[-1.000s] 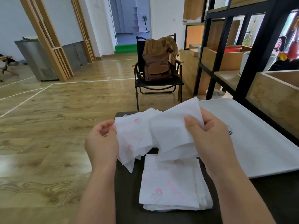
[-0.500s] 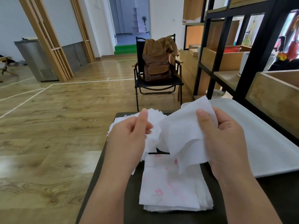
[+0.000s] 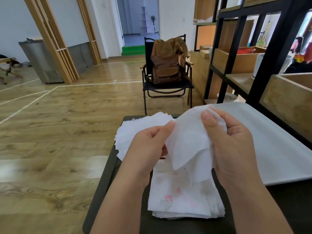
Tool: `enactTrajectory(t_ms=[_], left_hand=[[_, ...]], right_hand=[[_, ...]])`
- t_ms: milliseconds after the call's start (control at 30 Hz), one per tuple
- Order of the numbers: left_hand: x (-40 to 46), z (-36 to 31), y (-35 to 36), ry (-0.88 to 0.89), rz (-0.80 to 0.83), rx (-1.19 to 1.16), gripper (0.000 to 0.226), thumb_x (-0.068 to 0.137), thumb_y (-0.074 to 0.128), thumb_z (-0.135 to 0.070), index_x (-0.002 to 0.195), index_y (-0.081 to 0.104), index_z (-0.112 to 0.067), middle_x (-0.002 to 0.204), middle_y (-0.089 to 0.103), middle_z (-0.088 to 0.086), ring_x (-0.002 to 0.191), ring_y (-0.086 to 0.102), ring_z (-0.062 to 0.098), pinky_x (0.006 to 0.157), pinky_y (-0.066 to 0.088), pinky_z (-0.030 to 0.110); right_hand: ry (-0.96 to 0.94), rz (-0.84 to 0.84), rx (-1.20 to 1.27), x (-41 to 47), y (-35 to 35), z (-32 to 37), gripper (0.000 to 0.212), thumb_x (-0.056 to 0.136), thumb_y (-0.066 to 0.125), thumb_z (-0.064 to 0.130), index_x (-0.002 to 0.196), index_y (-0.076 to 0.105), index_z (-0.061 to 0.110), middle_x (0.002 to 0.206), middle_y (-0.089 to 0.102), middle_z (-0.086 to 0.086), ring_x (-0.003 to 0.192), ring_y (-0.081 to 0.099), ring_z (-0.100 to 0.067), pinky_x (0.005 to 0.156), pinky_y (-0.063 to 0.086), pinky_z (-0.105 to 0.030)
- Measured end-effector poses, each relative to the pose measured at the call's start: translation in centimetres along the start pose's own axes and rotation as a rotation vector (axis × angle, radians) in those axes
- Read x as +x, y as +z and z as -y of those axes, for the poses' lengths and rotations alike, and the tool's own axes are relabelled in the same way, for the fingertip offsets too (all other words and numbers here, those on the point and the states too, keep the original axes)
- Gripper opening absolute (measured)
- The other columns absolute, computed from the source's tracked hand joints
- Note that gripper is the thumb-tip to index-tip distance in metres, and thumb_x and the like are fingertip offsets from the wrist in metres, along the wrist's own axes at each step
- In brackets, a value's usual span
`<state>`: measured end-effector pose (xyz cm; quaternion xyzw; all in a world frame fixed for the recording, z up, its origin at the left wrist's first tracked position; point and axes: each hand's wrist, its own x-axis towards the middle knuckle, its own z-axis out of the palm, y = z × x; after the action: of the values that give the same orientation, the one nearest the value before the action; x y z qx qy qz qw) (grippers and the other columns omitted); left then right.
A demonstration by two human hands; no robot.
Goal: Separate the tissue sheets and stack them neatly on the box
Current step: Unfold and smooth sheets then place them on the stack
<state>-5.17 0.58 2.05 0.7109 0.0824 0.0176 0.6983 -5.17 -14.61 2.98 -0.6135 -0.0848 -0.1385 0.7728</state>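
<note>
2 hands [image 3: 148, 146] [image 3: 231, 142], 1 loose sheet [image 3: 187, 142], 2 tissue piles [image 3: 184, 198] [image 3: 135, 130] on counter [image 3: 108, 181], 1 chair [image 3: 166, 86] beyond counter.

A black folding chair [image 3: 167, 85] stands at twelve o'clock on the wooden floor [image 3: 67, 124], carrying a brown backpack [image 3: 166, 65]. At two o'clock rises a black-framed shelf unit [image 3: 236, 48] with wooden boxes [image 3: 287, 98]. A grey cabinet [image 3: 40, 61] sits at ten o'clock.

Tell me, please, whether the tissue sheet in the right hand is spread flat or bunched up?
Bunched up: the tissue sheet curves and droops between the right hand and left hand, which both pinch it.
</note>
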Motion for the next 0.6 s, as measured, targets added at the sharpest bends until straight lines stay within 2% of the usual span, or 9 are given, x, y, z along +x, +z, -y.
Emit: enactTrajectory(t_ms=[67,167,233,333,433,500,533,600], left_hand=[[-0.1,-0.2,-0.2,0.071,-0.029,-0.126,0.013,0.09,0.069,-0.03,0.1,0.074,-0.025,0.085,0.077,0.001,0.073,0.068,0.009,0.062,0.054,0.019],[0.2,-0.3,-0.4,0.115,-0.153,-0.23,0.023,0.089,0.071,-0.019,0.109,0.067,-0.03,0.087,0.077,0.001,0.075,0.071,0.009,0.06,0.055,0.02],[0.2,-0.3,-0.7,0.136,-0.219,-0.26,0.02,0.09,0.07,-0.019,0.106,0.069,-0.031,0.088,0.077,-0.001,0.077,0.072,0.011,0.059,0.055,0.022],[0.3,-0.1,-1.2,0.17,-0.309,-0.342,0.015,0.091,0.069,-0.018,0.1,0.072,-0.03,0.088,0.077,-0.003,0.075,0.074,0.013,0.056,0.055,0.024],[1.0,0.3,-1.9,0.213,-0.455,-0.415,0.015,0.092,0.068,-0.016,0.1,0.07,-0.029,0.077,0.075,-0.013,0.065,0.069,0.003,0.052,0.051,0.016],[1.7,1.2,-2.8,0.249,-0.599,-0.301,0.016,0.094,0.066,-0.018,0.102,0.066,-0.031,0.062,0.064,-0.02,0.054,0.058,-0.003,0.051,0.046,0.015],[1.9,1.8,-3.2,0.263,-0.654,-0.168,0.017,0.094,0.064,-0.018,0.103,0.064,-0.033,0.059,0.059,-0.019,0.051,0.052,-0.003,0.053,0.045,0.017],[2.2,2.6,-4.0,0.263,-0.699,0.167,0.023,0.095,0.061,-0.016,0.111,0.059,-0.032,0.067,0.054,-0.014,0.055,0.049,-0.001,0.057,0.041,0.018]], right_hand=[[0.027,0.001,-0.04,0.1,-0.1,-0.2,0.023,0.069,0.068,0.048,0.088,0.076,0.038,0.091,0.075,0.006,0.086,0.072,-0.013,0.073,0.061,-0.036],[0.079,-0.007,-0.021,0.1,-0.2,-0.6,0.032,0.063,0.074,0.046,0.09,0.076,0.029,0.091,0.076,0.001,0.09,0.072,-0.021,0.086,0.056,-0.05],[0.096,0.003,-0.026,0.1,-0.2,-0.8,0.026,0.065,0.074,0.042,0.088,0.076,0.03,0.086,0.076,0.0,0.085,0.072,-0.019,0.084,0.057,-0.048],[0.092,0.051,-0.031,0.1,-0.3,-1.1,0.009,0.08,0.072,0.029,0.088,0.076,0.031,0.085,0.076,0.001,0.082,0.072,-0.017,0.078,0.059,-0.041],[0.087,0.074,-0.039,0.1,-0.2,-1.0,0.011,0.086,0.069,0.023,0.087,0.075,0.032,0.083,0.076,0.002,0.075,0.072,-0.013,0.066,0.06,-0.028],[0.091,0.066,-0.04,0.1,-0.3,-0.8,0.013,0.089,0.066,0.022,0.088,0.075,0.031,0.077,0.075,0.001,0.068,0.069,-0.012,0.06,0.056,-0.025],[0.093,0.062,-0.039,0.1,-0.3,-0.7,0.014,0.09,0.064,0.022,0.089,0.075,0.032,0.074,0.073,0.001,0.065,0.066,-0.013,0.058,0.056,-0.025],[0.084,0.066,-0.042,0.1,-0.5,-0.6,0.016,0.093,0.061,0.023,0.093,0.073,0.034,0.072,0.07,-0.008,0.064,0.062,-0.019,0.057,0.054,-0.03]])
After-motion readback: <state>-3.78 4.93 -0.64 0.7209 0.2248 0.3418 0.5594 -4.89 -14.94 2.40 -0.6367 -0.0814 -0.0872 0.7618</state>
